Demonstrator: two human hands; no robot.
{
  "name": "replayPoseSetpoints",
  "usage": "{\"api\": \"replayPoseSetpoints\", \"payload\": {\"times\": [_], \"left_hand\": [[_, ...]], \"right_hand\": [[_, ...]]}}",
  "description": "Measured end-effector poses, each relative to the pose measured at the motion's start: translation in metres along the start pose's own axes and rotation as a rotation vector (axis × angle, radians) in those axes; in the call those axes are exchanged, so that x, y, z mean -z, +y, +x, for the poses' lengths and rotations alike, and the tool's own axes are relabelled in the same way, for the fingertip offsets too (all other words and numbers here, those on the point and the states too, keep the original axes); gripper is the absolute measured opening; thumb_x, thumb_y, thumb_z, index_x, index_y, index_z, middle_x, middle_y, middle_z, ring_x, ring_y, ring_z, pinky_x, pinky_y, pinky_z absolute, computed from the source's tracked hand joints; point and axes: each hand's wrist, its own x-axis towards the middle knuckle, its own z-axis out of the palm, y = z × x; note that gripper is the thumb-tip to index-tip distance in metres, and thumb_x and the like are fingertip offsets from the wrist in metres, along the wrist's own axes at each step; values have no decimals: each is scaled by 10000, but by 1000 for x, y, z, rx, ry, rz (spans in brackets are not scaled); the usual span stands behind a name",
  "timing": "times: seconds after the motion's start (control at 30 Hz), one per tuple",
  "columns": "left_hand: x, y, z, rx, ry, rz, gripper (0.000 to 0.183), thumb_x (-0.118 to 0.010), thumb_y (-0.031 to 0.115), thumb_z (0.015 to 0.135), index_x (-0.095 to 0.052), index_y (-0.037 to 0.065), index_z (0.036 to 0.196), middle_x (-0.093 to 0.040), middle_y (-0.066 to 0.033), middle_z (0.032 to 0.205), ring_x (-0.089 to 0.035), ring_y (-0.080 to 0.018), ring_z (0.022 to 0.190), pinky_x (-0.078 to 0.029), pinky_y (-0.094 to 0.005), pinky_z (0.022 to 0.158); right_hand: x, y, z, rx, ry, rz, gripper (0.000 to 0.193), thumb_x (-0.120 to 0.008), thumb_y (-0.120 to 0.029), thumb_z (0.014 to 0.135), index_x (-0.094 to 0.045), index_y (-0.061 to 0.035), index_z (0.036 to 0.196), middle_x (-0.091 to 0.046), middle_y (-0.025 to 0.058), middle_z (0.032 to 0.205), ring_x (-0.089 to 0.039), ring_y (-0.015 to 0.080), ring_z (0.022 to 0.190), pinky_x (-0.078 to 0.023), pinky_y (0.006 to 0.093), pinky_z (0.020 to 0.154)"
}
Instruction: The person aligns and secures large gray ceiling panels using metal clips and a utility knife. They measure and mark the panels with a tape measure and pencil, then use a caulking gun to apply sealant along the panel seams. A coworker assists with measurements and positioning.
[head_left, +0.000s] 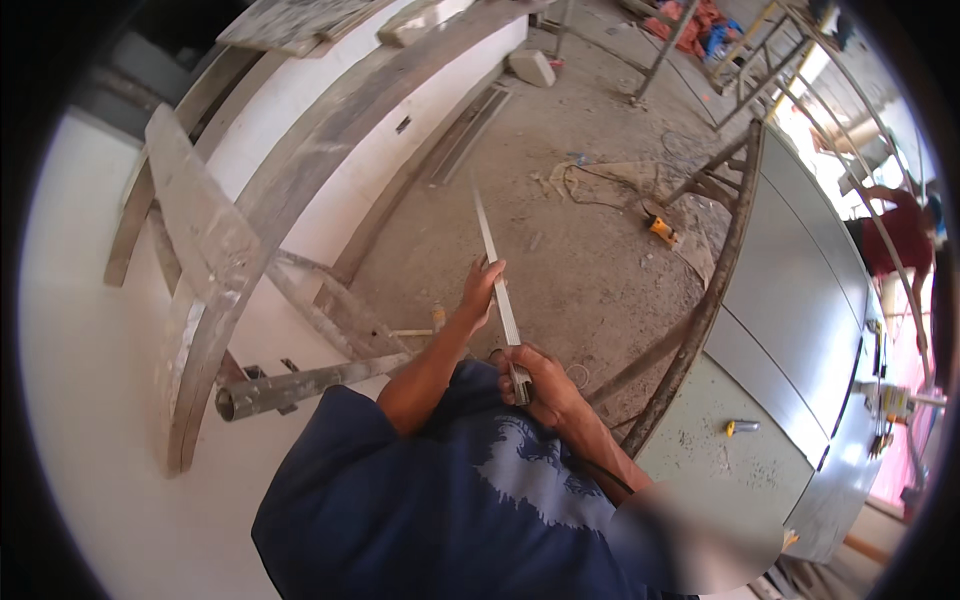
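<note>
A long, narrow metal channel with a ribbed side runs away from my body over the floor, and its near end is close to my chest. Partway along it, my left hand is closed around the channel. My right hand grips it near the close end, where the folded profile shows. The far tip fades against the floor, so I cannot tell whether it touches the ground.
On my left stands a wooden trestle with a metal pipe. A panel-topped table on my right bears a small yellow-grey tool. A yellow power tool lies on the floor. A person works beyond the table.
</note>
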Motion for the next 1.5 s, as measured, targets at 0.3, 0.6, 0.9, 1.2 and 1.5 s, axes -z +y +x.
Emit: {"api": "replayPoseSetpoints", "payload": {"times": [0.3,0.6,0.9,1.2,1.5], "left_hand": [[101,22,-47,-570,75,-279,441,-523,312,1026,-512,56,1385,-639,-72,1060,-649,-179,879,-553,-335,734],[236,58,-9,-693,593,-326,436,-497,296,1022,-525,1,1342,-633,-138,1108,-639,-260,955,-534,-381,825],[420,110,67,-375,988,596,432,-486,278,1003,-541,-26,1305,-618,-187,1173,-614,-309,1038,-503,-407,908],[401,136,101,-418,1142,1181,430,-475,259,983,-556,-53,1267,-602,-236,1237,-589,-359,1121,-471,-433,991],[-190,-92,18,-377,-723,900,409,-548,213,997,-574,-23,1330,-615,-177,1313,-574,-324,1237,-457,-434,1058]], "right_hand": [[-127,-14,98,-101,-176,11,341,-605,-322,987,-494,-23,1109,-560,125,927,-598,245,743,-551,400,682],[-232,-7,213,-112,-410,-580,411,-631,-333,962,-549,-60,1258,-566,74,1075,-639,208,844,-568,363,680],[-25,-40,203,-26,10,-625,434,-620,-295,961,-597,-42,1314,-629,68,1072,-637,182,822,-544,338,728],[116,-67,38,406,681,-260,388,-598,-261,963,-622,-41,1282,-651,75,1054,-638,171,857,-533,348,762],[158,-31,-167,1310,1402,-677,262,-700,-135,902,-674,-43,1146,-633,117,993,-638,245,907,-527,361,784]]}}
